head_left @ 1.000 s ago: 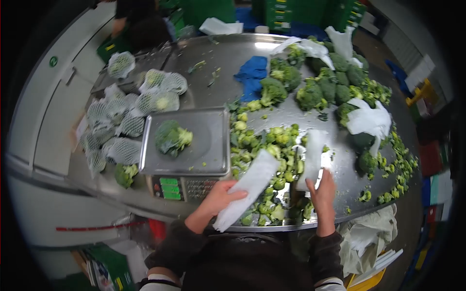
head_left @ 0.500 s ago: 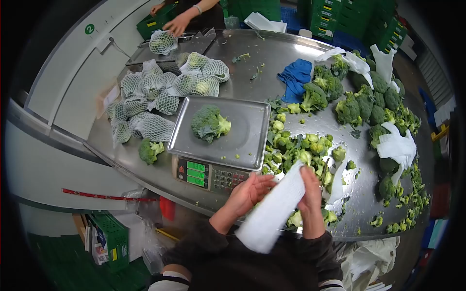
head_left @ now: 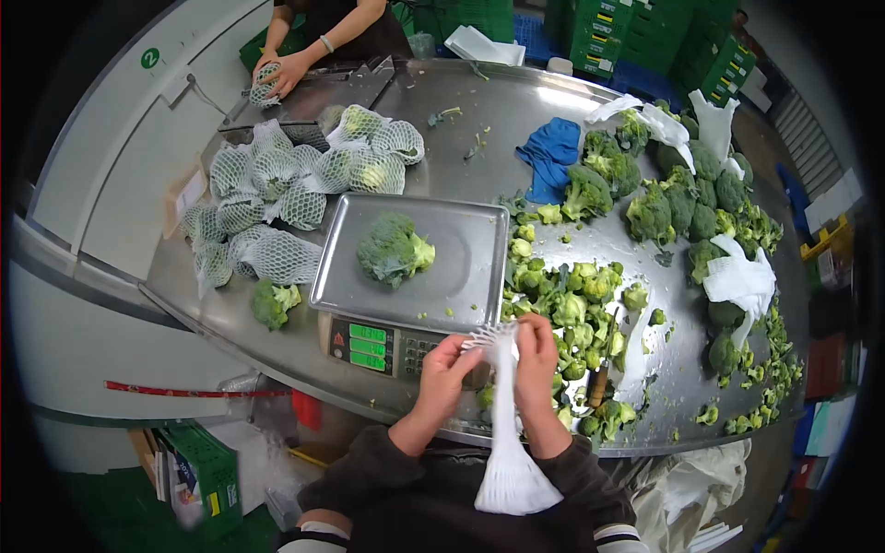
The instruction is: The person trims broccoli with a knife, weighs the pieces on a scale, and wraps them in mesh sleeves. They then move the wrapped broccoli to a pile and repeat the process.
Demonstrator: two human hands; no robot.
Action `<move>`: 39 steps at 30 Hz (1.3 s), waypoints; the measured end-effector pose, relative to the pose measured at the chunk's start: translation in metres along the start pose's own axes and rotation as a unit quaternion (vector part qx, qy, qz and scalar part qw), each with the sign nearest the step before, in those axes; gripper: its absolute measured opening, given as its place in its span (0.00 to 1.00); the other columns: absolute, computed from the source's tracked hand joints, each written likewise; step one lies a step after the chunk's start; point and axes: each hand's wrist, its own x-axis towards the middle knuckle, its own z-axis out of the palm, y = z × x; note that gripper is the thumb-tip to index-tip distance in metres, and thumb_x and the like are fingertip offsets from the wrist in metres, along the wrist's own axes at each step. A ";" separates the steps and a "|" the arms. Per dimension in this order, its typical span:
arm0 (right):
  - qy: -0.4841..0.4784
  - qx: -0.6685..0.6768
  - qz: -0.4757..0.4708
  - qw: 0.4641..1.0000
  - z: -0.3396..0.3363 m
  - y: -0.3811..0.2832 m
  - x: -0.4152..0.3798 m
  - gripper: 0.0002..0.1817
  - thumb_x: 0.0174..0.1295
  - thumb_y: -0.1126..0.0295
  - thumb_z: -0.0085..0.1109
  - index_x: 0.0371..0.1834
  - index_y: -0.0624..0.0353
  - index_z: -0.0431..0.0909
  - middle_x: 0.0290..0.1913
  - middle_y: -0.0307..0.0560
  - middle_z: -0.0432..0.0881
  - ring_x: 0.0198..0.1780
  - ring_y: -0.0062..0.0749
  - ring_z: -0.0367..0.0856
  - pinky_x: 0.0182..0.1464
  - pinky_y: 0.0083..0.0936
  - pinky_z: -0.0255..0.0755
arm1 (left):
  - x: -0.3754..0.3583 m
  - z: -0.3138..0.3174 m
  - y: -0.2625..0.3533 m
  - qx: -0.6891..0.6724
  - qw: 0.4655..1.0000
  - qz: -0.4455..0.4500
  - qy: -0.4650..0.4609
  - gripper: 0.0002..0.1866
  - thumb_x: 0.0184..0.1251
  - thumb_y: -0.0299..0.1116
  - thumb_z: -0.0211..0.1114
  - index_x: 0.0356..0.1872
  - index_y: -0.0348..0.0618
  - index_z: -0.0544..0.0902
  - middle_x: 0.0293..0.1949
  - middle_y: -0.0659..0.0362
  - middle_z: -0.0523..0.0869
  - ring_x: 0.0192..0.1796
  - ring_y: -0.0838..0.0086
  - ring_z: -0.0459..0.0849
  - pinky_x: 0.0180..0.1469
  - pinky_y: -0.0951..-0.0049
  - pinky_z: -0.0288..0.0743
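My left hand [head_left: 444,380] and my right hand [head_left: 536,365] pinch the two sides of a white foam net sleeve [head_left: 512,470]. The sleeve's top edge is stretched between my fingers and its lower end hangs down, fanned out. Just beyond my hands stands a scale [head_left: 461,267] with a lit green display. One broccoli head [head_left: 395,249] lies on the left half of its tray. Cut stem pieces [head_left: 572,309] are heaped to the right of the scale, with a knife handle [head_left: 599,385] among them.
Netted broccoli [head_left: 277,175] is piled left of the scale, with a bare head [head_left: 274,304] in front. Broccoli heads [head_left: 682,207] and white sleeves [head_left: 739,276] lie at the right, near a blue cloth [head_left: 551,158]. A co-worker's hands [head_left: 286,72] hold a netted piece at the far left.
My hands have shifted left and drawn closer together. The sleeve has gone from lying slanted to hanging down with its top stretched. The co-worker's hands have closed around the netted piece.
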 end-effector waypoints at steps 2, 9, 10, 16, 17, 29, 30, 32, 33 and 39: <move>-0.079 0.262 0.145 0.951 -0.012 0.011 0.015 0.11 0.68 0.67 0.42 0.45 0.61 0.71 0.34 0.42 0.77 0.39 0.31 0.78 0.43 0.28 0.73 | 0.004 -0.013 0.011 -0.127 0.992 -0.007 -0.012 0.06 0.63 0.24 0.56 0.39 0.37 0.77 0.39 0.59 0.81 0.42 0.77 0.78 0.49 0.75 0.71; -0.384 0.173 0.396 0.816 0.028 0.002 -0.020 0.22 0.63 0.58 0.56 0.55 0.61 0.72 0.46 0.41 0.81 0.43 0.28 0.81 0.44 0.23 0.76 | 0.020 -0.079 0.064 -0.300 0.939 -0.158 -0.054 0.13 0.65 0.37 0.50 0.38 0.39 0.77 0.38 0.55 0.84 0.39 0.67 0.83 0.47 0.64 0.77; -0.426 0.105 0.373 0.817 0.027 0.014 -0.005 0.22 0.64 0.57 0.55 0.54 0.63 0.72 0.46 0.43 0.80 0.44 0.26 0.80 0.47 0.24 0.76 | 0.011 -0.088 0.056 -0.265 0.942 -0.183 -0.099 0.14 0.65 0.38 0.51 0.42 0.38 0.78 0.41 0.55 0.84 0.41 0.69 0.84 0.48 0.66 0.77; -0.394 0.127 0.337 0.846 0.057 -0.009 0.037 0.16 0.63 0.64 0.55 0.50 0.62 0.75 0.43 0.47 0.82 0.44 0.30 0.81 0.50 0.28 0.75 | -0.008 -0.116 0.054 0.057 0.956 -0.265 -0.114 0.14 0.62 0.37 0.65 0.43 0.38 0.80 0.35 0.63 0.84 0.34 0.80 0.81 0.37 0.78 0.75; -0.391 0.130 0.335 0.847 0.064 -0.013 0.044 0.16 0.63 0.64 0.55 0.50 0.62 0.75 0.43 0.47 0.82 0.44 0.30 0.81 0.50 0.28 0.75 | 0.006 -0.125 0.058 0.124 0.965 -0.231 -0.008 0.08 0.61 0.34 0.65 0.34 0.39 0.82 0.27 0.65 0.82 0.26 0.82 0.78 0.28 0.80 0.71; -0.150 -0.276 -0.271 0.910 0.136 -0.036 0.067 0.14 0.58 0.68 0.51 0.45 0.61 0.74 0.38 0.54 0.76 0.40 0.48 0.76 0.42 0.34 0.70 | 0.091 -0.165 0.083 -0.105 0.985 -0.016 0.138 0.20 0.69 0.40 0.48 0.52 0.35 0.73 0.38 0.56 0.82 0.38 0.72 0.82 0.39 0.72 0.79; -0.185 -0.209 -0.288 0.916 0.126 -0.049 0.049 0.11 0.58 0.71 0.49 0.41 0.63 0.75 0.35 0.53 0.76 0.37 0.44 0.76 0.40 0.30 0.69 | 0.082 -0.159 0.088 -0.124 0.985 0.008 0.120 0.22 0.69 0.43 0.50 0.53 0.34 0.72 0.40 0.56 0.82 0.42 0.71 0.82 0.44 0.70 0.79; -0.272 -0.168 -0.274 0.907 0.103 -0.070 0.019 0.09 0.60 0.70 0.48 0.38 0.64 0.76 0.31 0.51 0.75 0.34 0.39 0.76 0.37 0.28 0.68 | 0.065 -0.143 0.096 -0.116 0.991 0.016 0.058 0.26 0.69 0.48 0.48 0.55 0.34 0.71 0.42 0.54 0.81 0.45 0.70 0.81 0.48 0.70 0.77; -0.272 -0.131 -0.312 0.901 0.098 -0.064 0.014 0.12 0.62 0.68 0.48 0.37 0.64 0.79 0.27 0.47 0.78 0.26 0.31 0.77 0.30 0.23 0.69 | 0.055 -0.131 0.102 -0.106 0.994 0.032 -0.006 0.30 0.68 0.53 0.47 0.56 0.33 0.70 0.45 0.53 0.81 0.48 0.68 0.81 0.51 0.69 0.76; -0.381 0.257 0.302 0.835 0.041 -0.057 0.014 0.24 0.70 0.57 0.38 0.56 0.67 0.70 0.35 0.49 0.82 0.23 0.27 0.79 0.23 0.22 0.75 | 0.002 -0.072 0.106 -0.435 0.862 -0.244 -0.094 0.33 0.69 0.57 0.43 0.60 0.35 0.66 0.53 0.49 0.79 0.54 0.62 0.79 0.60 0.64 0.70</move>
